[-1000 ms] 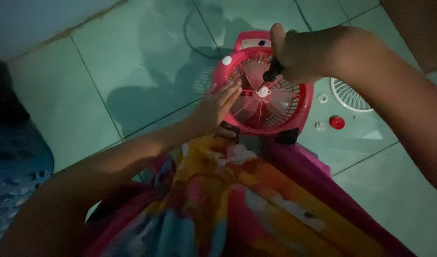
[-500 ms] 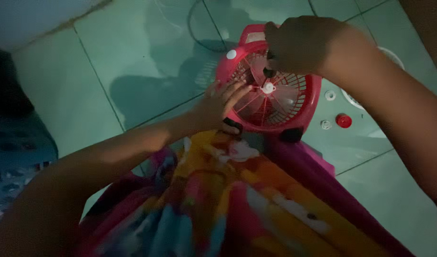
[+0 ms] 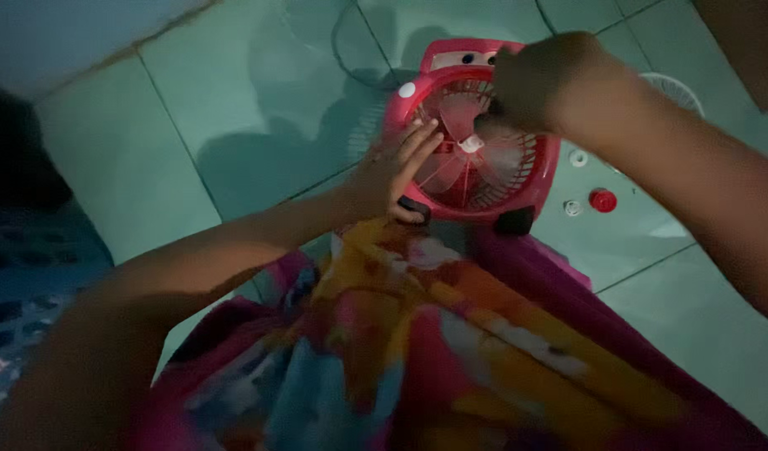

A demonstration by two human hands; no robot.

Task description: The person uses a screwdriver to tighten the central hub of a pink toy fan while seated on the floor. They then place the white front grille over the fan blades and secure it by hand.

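Head view: pink fan (image 3: 476, 159) lies face-up on the tiled floor (image 3: 233, 125), front grille off, blades exposed. Left hand (image 3: 392, 171) rests open, fingers spread on the rim, steadying it. Right hand (image 3: 530, 83) is clenched around a dark tool (image 3: 487, 125) aimed at the white hub (image 3: 471, 144). Looks like hub fastening work; tool tip needs to seat squarely. Red cap (image 3: 602, 200) and small white parts (image 3: 574, 208) lie just beside the fan.

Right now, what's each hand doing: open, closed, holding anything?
Left hand: open, fingers spread on the pink fan.
Right hand: closed around a dark tool over the fan's hub.
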